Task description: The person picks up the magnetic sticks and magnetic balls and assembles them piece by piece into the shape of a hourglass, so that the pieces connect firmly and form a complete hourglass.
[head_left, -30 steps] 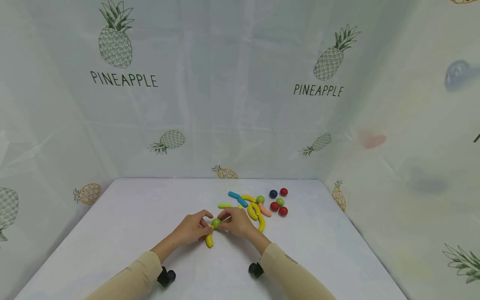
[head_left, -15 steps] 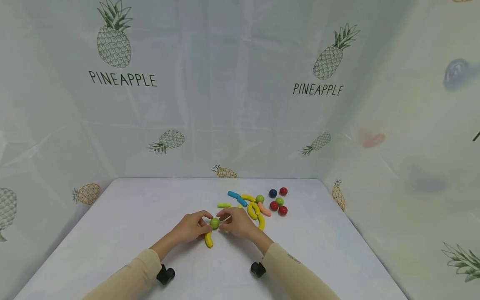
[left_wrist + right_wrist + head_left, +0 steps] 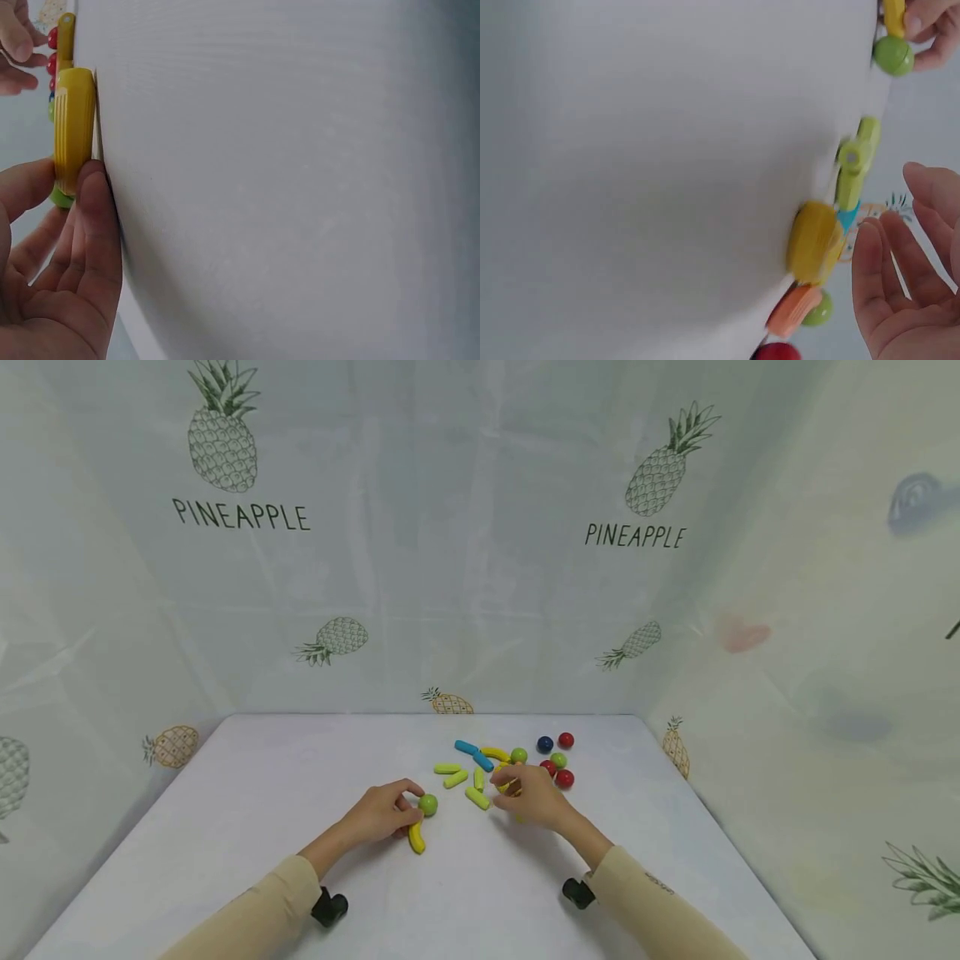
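My left hand pinches the far end of a curved yellow rod between thumb and fingers, close to the tabletop. A green ball sits at that end, by the fingertips. In the left wrist view the yellow rod stands out past the fingertips and hides most of the ball. My right hand hovers over the curved yellow rods, holding nothing, its fingers loosely bent and apart. In the right wrist view a yellow rod lies just beside the fingers of this hand.
Several short lime rods lie between the hands. Beyond them are blue rods, a curved yellow rod and a green ball. Red balls and a dark blue ball rest at the far right. An orange rod lies nearby.
My right hand has moved away from the green ball, to the right over the yellow rods, uncovering the lime rods. My left hand stays on the yellow rod.
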### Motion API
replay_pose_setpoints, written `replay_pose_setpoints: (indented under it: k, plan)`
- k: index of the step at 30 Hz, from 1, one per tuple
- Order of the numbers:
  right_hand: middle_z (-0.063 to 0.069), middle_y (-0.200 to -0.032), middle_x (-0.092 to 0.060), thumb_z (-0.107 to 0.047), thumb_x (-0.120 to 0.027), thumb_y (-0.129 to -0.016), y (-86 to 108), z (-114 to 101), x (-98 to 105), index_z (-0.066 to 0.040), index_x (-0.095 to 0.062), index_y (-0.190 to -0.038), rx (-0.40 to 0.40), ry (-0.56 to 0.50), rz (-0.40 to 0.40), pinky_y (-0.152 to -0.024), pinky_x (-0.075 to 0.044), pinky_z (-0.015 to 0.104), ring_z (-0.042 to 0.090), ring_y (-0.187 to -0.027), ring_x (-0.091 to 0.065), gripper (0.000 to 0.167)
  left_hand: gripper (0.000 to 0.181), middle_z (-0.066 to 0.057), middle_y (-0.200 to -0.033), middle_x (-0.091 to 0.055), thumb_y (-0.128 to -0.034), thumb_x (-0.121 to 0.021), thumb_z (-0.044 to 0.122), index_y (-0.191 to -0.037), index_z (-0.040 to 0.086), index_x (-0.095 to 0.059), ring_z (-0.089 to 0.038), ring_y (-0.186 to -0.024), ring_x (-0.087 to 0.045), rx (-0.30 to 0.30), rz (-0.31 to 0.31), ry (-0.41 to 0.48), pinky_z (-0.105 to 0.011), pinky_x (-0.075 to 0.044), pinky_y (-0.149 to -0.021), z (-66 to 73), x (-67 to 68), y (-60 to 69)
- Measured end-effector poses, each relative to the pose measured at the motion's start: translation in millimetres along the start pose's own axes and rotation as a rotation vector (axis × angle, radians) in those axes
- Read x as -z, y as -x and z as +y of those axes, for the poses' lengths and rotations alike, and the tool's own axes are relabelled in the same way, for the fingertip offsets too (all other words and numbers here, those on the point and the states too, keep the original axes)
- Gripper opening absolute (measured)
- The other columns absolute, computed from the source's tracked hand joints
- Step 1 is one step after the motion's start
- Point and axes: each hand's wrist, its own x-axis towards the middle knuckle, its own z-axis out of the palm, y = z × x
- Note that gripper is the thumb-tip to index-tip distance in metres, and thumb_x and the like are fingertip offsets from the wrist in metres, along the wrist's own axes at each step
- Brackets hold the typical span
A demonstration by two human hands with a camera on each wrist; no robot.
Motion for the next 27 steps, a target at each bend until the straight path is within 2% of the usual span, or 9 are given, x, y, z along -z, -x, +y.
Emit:
replay_pose_setpoints:
  k: [6,13,16,18,23,27]
  plan:
    - [0.01,-0.114,-0.076,-0.009,-0.086,-0.089,7.3,15.6,10.3,-0.005,-0.077,-0.117,-0.034,0.022,0.053,-0.086,-0.063,0.042,0.03,-0.099,-0.069,0.029,0.032,0.001,-0.087,-0.066,-0.0986,-0.077,0.022,-0.129,0.018,-0.068,-0.017,-0.069,-0.063,0.008,-0.001,0.009,-0.031,-0.051,-0.066,-2.1,-0.7,-0.1]
    - [0.006,-0.099,-0.068,-0.016,-0.091,-0.085,10.3,28.2,11.9,-0.009,-0.08,-0.113,-0.162,0.07,0.092,-0.074,-0.054,0.025,0.02,-0.089,-0.06,0.031,0.032,0.0,-0.087,-0.067,-0.0989,-0.077,0.021,-0.129,0.017,-0.068,-0.017,-0.069,-0.064,-0.016,-0.006,0.02,-0.031,-0.052,-0.066,-2.6,-0.3,-1.1]
    - [0.004,-0.095,-0.067,-0.018,-0.091,-0.085,11.2,31.5,10.6,-0.008,-0.079,-0.114,-0.185,0.073,0.075,-0.068,-0.05,0.024,0.019,-0.085,-0.056,0.033,0.032,0.0,-0.087,-0.067,-0.0988,-0.077,0.02,-0.129,0.017,-0.068,-0.017,-0.069,-0.064,-0.023,-0.003,0.019,-0.031,-0.052,-0.066,-3.0,-0.4,-1.3]
    - [0.003,-0.096,-0.067,-0.018,-0.091,-0.086,12.2,32.7,9.7,-0.008,-0.078,-0.115,-0.197,0.068,0.059,-0.066,-0.051,0.024,0.018,-0.083,-0.057,0.034,0.032,0.0,-0.086,-0.067,-0.0987,-0.077,0.02,-0.129,0.017,-0.068,-0.017,-0.069,-0.064,-0.023,0.0,0.018,-0.031,-0.052,-0.066,-3.4,-0.6,-1.3]
    - [0.001,-0.1,-0.07,-0.02,-0.09,-0.087,14.1,34.3,9.1,-0.009,-0.076,-0.117,-0.232,0.037,0.011,-0.069,-0.059,0.026,0.015,-0.083,-0.063,0.035,0.032,0.0,-0.087,-0.066,-0.0985,-0.077,0.021,-0.129,0.018,-0.068,-0.017,-0.07,-0.064,-0.006,0.003,0.021,-0.031,-0.052,-0.066,-5.0,-1.3,-1.1]
    - [0.001,-0.1,-0.07,-0.019,-0.087,-0.089,14.9,36.6,12.6,-0.01,-0.076,-0.123,-0.247,0.03,-0.04,-0.071,-0.06,0.028,0.015,-0.083,-0.064,0.037,0.032,0.0,-0.087,-0.066,-0.0983,-0.078,0.022,-0.129,0.018,-0.068,-0.017,-0.069,-0.064,0.002,0.005,0.021,-0.031,-0.052,-0.066,-6.2,-1.4,-1.1]
